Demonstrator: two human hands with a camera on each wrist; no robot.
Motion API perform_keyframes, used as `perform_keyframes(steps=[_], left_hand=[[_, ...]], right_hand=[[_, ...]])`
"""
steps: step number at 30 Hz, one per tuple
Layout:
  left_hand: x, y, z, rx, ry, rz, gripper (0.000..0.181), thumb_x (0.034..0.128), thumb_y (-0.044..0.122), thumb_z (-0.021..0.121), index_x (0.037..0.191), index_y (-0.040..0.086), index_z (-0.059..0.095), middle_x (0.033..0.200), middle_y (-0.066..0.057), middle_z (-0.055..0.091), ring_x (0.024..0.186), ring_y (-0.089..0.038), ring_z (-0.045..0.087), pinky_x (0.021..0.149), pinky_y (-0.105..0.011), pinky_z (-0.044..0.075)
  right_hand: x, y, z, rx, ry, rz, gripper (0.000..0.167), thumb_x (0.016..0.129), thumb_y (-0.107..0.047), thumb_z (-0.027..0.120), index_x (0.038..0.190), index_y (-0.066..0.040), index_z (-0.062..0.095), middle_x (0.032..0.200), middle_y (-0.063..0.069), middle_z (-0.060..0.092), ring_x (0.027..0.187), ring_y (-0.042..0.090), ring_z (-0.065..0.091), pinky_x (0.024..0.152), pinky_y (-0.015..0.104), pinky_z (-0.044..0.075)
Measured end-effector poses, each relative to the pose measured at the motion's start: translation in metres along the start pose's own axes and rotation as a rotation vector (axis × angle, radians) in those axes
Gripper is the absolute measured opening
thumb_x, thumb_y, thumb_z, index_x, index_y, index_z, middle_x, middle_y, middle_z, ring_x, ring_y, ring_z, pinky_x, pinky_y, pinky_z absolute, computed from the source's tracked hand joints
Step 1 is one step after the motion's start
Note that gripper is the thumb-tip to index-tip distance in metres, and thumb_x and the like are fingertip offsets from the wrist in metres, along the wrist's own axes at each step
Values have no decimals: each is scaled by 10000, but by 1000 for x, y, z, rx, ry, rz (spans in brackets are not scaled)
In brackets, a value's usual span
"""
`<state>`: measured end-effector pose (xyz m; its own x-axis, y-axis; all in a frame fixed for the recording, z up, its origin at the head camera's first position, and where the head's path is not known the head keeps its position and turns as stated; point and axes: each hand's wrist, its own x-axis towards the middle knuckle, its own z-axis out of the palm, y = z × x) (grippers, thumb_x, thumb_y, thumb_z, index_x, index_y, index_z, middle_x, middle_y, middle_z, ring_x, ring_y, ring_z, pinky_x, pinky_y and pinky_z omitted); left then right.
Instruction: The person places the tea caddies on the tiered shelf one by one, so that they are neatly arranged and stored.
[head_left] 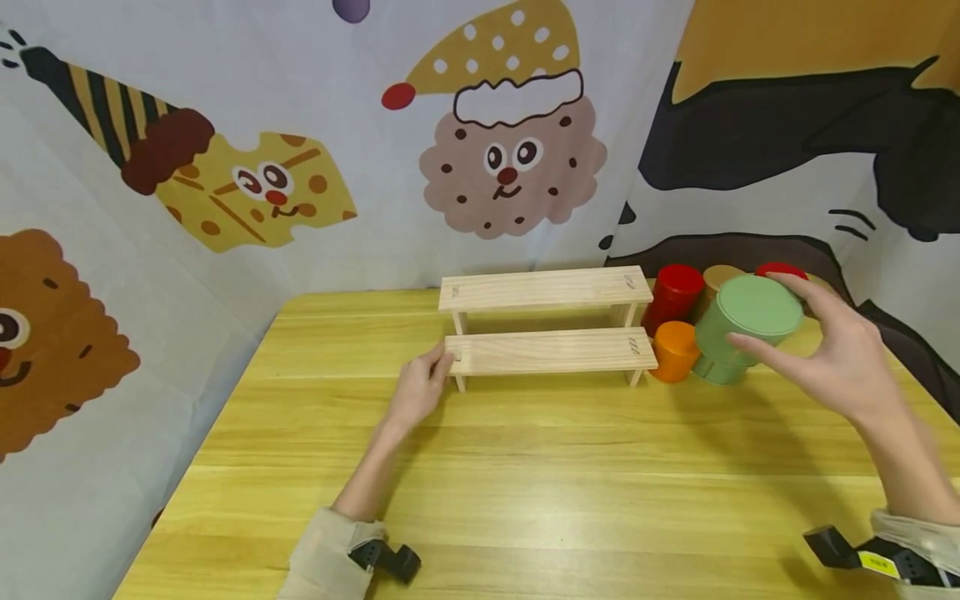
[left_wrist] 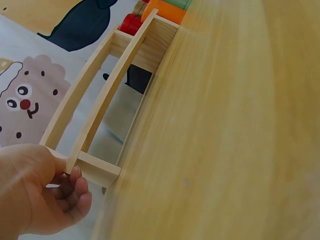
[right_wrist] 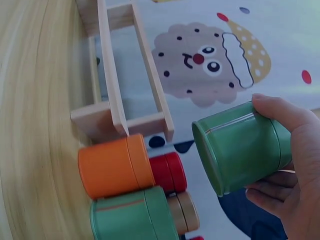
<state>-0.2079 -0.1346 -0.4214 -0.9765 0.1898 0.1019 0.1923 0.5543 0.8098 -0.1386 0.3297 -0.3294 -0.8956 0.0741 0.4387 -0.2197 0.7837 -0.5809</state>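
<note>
In the head view my right hand grips a green lidded canister from its right side. The canister is held up off the table, and in the right wrist view it looks tilted. Below it stands a second green canister, partly hidden in the head view. My left hand pinches the left end of the front, lower board of a two-tier pale wooden rack. In the left wrist view the thumb and fingertips close round the board's end. No canister stands on either board.
An orange canister stands at the rack's right end. Behind it are a red canister, a tan one and another red lid. A cartoon-printed cloth hangs behind the wooden table.
</note>
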Motion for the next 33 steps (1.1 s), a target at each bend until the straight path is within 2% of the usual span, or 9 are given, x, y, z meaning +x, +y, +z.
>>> perform_keyframes(steps=[3, 6, 11, 16, 19, 23, 27, 30, 33], left_hand=[[0, 1, 0, 5, 7, 0, 459, 1107, 214, 446, 1508, -8, 423, 760, -180, 595, 510, -118, 366, 425, -212, 296], [0, 1, 0, 1, 12, -1, 453, 1106, 215, 449, 1507, 4, 432, 757, -181, 599, 506, -115, 365, 423, -209, 295], [0, 1, 0, -6, 12, -1, 450, 1105, 213, 451, 1506, 8, 435, 747, -180, 596, 500, -114, 361, 419, -209, 292], [1, 0, 0, -8, 10, -1, 455, 1105, 221, 452, 1510, 15, 430, 764, -175, 605, 504, -117, 362, 424, -211, 292], [0, 0, -1, -10, 7, -2, 459, 1107, 223, 447, 1513, 11, 423, 779, -174, 612, 505, -115, 359, 427, -211, 291], [0, -1, -1, -15, 2, 1, 475, 1108, 226, 444, 1509, -25, 403, 785, -181, 611, 504, -110, 349, 429, -211, 289], [0, -1, -2, -23, -6, 12, 489, 1108, 234, 444, 1504, -49, 389, 775, -191, 603, 497, -102, 338, 429, -212, 288], [0, -2, -2, -23, -9, 10, 489, 1108, 243, 441, 1509, -34, 389, 771, -195, 601, 498, -105, 341, 432, -211, 288], [0, -2, -2, -18, -9, 7, 492, 1108, 248, 443, 1509, -33, 390, 767, -192, 602, 500, -108, 344, 432, -213, 291]], right_hand=[[0, -5, 4, 5, -5, -19, 833, 778, -208, 893, 1492, -96, 479, 1333, 222, 551, 1198, 448, 454, 1084, 475, 328], [0, -11, 8, 9, -15, -34, 836, 768, -213, 901, 1488, -102, 490, 1317, 214, 567, 1152, 421, 472, 942, 338, 332], [1, -20, 17, 13, -25, -76, 815, 763, -213, 899, 1470, -102, 511, 1311, 205, 582, 1049, 322, 468, 790, 325, 328], [2, -29, 26, 56, -34, -110, 798, 739, -182, 920, 1440, -114, 544, 1278, 155, 612, 1010, 72, 472, 789, 206, 354], [3, -34, 31, 95, -44, -119, 799, 725, -154, 927, 1432, -122, 557, 1262, 147, 625, 984, -20, 467, 790, 178, 368], [5, -40, 37, 143, -57, -138, 807, 716, -131, 931, 1435, -154, 564, 1248, 107, 639, 983, -16, 495, 803, 179, 378], [6, -47, 43, 181, -61, -179, 803, 714, -97, 930, 1428, -185, 574, 1215, -10, 641, 992, 11, 531, 829, 165, 384], [6, -53, 47, 199, -77, -178, 789, 728, -100, 922, 1429, -193, 572, 1231, -24, 633, 1006, 21, 533, 838, 152, 393], [6, -58, 50, 205, -104, -158, 778, 742, -128, 918, 1432, -188, 564, 1257, 25, 634, 1016, 25, 530, 843, 130, 397]])
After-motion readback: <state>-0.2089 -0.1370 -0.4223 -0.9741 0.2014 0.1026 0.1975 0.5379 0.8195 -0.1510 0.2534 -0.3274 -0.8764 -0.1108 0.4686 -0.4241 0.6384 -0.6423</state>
